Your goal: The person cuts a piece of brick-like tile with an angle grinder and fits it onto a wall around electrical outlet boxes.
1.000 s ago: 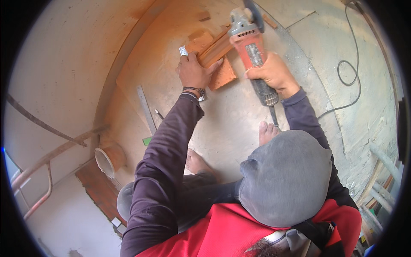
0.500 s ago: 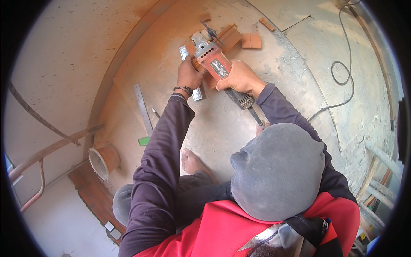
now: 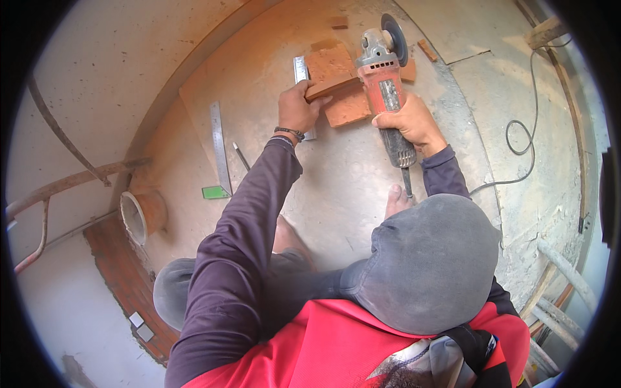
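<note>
My left hand [image 3: 298, 110] grips the left end of a narrow orange brick strip [image 3: 333, 85], tilted above flat brick pieces [image 3: 349, 107] on the floor. Wrapped around the body of a red and grey angle grinder [image 3: 383, 84] is my right hand [image 3: 416, 123]. The grinder's dark disc [image 3: 394, 40] points away from me, right of the strip and apart from it. Whether the disc is spinning I cannot tell. Partly behind my left hand, a silver metal ruler or bar [image 3: 299, 70] lies beside the bricks.
A try square [image 3: 220, 145] with a green handle lies to the left, with a pencil-like stick [image 3: 241, 156] near it. A bucket [image 3: 150, 215] lies on its side farther left. The black cord [image 3: 532, 139] loops along the right. Metal frames [image 3: 568, 271] stand at the lower right.
The grinder has moved right, off the brick pieces, and its disc has swung to the right. My left hand has shifted slightly right and now shows the strip tilted up.
</note>
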{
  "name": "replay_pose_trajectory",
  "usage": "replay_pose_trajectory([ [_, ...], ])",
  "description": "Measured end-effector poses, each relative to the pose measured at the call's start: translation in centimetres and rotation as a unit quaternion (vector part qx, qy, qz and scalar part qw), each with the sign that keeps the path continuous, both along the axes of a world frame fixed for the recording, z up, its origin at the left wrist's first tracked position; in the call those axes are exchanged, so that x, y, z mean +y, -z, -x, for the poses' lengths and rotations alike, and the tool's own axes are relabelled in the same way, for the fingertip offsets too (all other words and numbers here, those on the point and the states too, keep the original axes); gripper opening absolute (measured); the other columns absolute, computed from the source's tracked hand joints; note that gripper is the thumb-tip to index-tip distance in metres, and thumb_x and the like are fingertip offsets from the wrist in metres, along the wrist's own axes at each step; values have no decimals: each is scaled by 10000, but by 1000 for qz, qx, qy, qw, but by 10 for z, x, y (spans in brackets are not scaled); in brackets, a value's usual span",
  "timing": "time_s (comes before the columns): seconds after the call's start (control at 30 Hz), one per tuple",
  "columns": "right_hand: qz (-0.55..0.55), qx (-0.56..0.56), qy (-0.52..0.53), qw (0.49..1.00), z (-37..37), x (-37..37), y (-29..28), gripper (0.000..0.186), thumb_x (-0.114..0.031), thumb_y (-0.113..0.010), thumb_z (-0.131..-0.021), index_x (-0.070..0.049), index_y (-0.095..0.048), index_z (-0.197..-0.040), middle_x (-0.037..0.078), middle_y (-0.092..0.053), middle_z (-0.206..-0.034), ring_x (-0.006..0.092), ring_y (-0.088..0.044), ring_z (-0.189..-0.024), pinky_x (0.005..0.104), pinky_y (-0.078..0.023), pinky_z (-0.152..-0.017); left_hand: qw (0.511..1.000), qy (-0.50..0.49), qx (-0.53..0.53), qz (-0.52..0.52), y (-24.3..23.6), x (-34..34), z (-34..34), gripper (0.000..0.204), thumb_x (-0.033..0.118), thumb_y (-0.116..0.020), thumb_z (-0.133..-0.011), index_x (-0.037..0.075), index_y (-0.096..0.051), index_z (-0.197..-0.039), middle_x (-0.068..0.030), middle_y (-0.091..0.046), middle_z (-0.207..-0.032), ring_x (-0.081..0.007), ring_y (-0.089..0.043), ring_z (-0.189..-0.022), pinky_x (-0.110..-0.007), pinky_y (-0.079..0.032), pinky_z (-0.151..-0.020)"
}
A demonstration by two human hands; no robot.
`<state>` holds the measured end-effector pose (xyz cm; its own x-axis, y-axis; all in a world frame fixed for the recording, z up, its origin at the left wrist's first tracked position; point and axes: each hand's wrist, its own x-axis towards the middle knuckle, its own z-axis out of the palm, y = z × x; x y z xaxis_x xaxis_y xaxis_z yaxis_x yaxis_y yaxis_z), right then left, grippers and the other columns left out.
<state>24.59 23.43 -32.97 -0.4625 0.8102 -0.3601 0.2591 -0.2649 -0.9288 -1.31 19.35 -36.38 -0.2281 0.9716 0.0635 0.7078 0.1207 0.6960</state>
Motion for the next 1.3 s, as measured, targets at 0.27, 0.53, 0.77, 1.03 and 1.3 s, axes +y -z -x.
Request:
replay_pose_trajectory([
  [0.27,-72,-30,-43,996,22,-14,-22,445,-271,-841,-593,42,-694,-872,181,-703,-788,269,-679,-721,353,-533,-702,997,-45,38,-45,22,6,2,300,193,-815,-801,10,-724,-1021,-187,-734,-836,-319,-731,-780,-369,-560,-722],
  [0.53,-70,-71,-79,992,49,-21,-7,446,-244,-827,-588,28,-668,-904,148,-707,-795,246,-677,-726,361,-533,-703,995,-59,38,-75,18,6,3,254,204,-795,-802,26,-693,-951,-183,-710,-779,-265,-723,-730,-345,-527,-679],
  [0.77,-63,-56,-60,995,49,-25,5,458,-235,-839,-577,48,-658,-889,148,-700,-774,243,-674,-707,354,-535,-696,993,-45,103,-37,12,8,0,281,180,-789,-808,16,-692,-1015,-156,-720,-766,-241,-721,-708,-329,-531,-682],
  [1.03,-43,-66,-72,994,46,-27,-4,434,-228,-838,-582,50,-661,-865,148,-700,-770,232,-673,-698,350,-537,-688,995,-25,52,-81,31,11,14,325,199,-802,-815,10,-696,-1058,-144,-744,-801,-198,-724,-711,-305,-534,-682],
  [1.3,-26,-56,-80,995,47,-29,3,404,-219,-843,-585,41,-677,-846,145,-702,-763,231,-678,-700,349,-538,-684,994,-25,80,-68,31,12,15,347,228,-825,-795,21,-700,-1045,-131,-740,-791,-198,-716,-699,-312,-535,-676],
])
